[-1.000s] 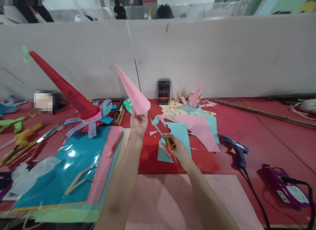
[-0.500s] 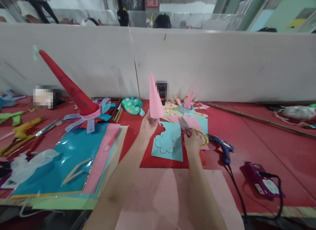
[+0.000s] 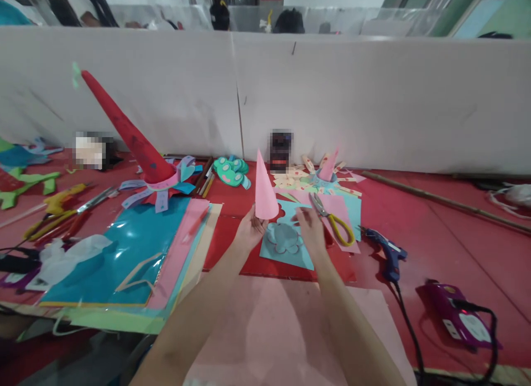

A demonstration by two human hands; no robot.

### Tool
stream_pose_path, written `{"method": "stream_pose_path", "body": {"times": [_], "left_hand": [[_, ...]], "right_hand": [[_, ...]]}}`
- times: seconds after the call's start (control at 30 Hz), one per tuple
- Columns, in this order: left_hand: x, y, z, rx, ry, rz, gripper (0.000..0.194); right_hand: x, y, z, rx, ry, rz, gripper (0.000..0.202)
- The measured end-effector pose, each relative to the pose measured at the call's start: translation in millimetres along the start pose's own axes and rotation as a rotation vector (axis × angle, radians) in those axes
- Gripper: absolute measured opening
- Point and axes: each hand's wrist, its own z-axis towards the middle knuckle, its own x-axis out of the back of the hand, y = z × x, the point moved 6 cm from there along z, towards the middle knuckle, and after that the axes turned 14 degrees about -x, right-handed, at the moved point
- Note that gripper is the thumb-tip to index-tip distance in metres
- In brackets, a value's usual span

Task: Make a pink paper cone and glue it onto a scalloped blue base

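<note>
My left hand (image 3: 250, 231) is closed around the base of a pink paper cone (image 3: 265, 192), which stands point up. To its right, my right hand (image 3: 310, 225) hovers at the edge of a light blue paper sheet (image 3: 305, 260), fingers apart and nothing visible in them. A scalloped, cloud-like outline (image 3: 284, 238) shows on that sheet, in shadow. Just beyond my right hand, scissors (image 3: 332, 217) with yellow handles lie on pink paper (image 3: 352, 243).
On the right are a blue glue gun (image 3: 388, 253) and a purple power box (image 3: 456, 314) with cords. A long stick (image 3: 440, 201) lies behind them. A tall red cone hat (image 3: 128, 131) and stacked coloured sheets (image 3: 120, 253) occupy the left. A white partition (image 3: 373, 98) stands behind.
My right hand has let go of the scissors, which now lie on the pink paper, and has moved left toward the blue sheet. The pink cone has come lower. The view has shifted slightly.
</note>
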Motion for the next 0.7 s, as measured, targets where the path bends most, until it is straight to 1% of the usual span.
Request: {"method": "stream_pose_path", "body": {"times": [0.03, 0.07, 0.1, 0.13, 0.27, 0.33, 0.4, 0.47, 0.5, 0.57, 0.7], "left_hand": [[2.0, -3, 0, 0.013, 0.001, 0.014, 0.021], [3.9, -5, -1, 0.025, 0.004, 0.029, 0.022], [5.4, -8, -1, 0.036, 0.007, 0.044, 0.023], [6.6, -11, -1, 0.050, 0.007, 0.060, 0.026], [9.3, -20, -1, 0.084, -0.013, 0.125, 0.030], [10.7, -20, 1, 0.074, -0.020, 0.156, 0.028], [12.8, -18, 2, 0.052, 0.002, 0.162, 0.024], [14.8, -15, 4, 0.034, 0.039, 0.150, 0.022], [15.4, -14, 4, 0.026, 0.055, 0.146, 0.023], [15.4, -11, 4, 0.015, 0.073, 0.145, 0.024], [15.3, -9, 3, 0.010, 0.084, 0.164, 0.022]], "right_hand": [[-16, 5, -3, -0.087, -0.163, 0.125, 0.042], [-30, 10, -7, -0.167, -0.279, 0.225, 0.044], [-39, 14, -10, -0.228, -0.344, 0.321, 0.043], [-44, 18, -13, -0.271, -0.379, 0.391, 0.042], [-47, 29, -14, -0.350, -0.404, 0.516, 0.039], [-48, 32, -14, -0.438, -0.426, 0.644, 0.038], [-52, 34, -18, -0.553, -0.464, 0.749, 0.035], [-58, 34, -23, -0.633, -0.517, 0.771, 0.035], [-60, 33, -27, -0.651, -0.541, 0.763, 0.035], [-62, 31, -31, -0.650, -0.551, 0.746, 0.038], [-60, 29, -33, -0.636, -0.506, 0.741, 0.044]]}}
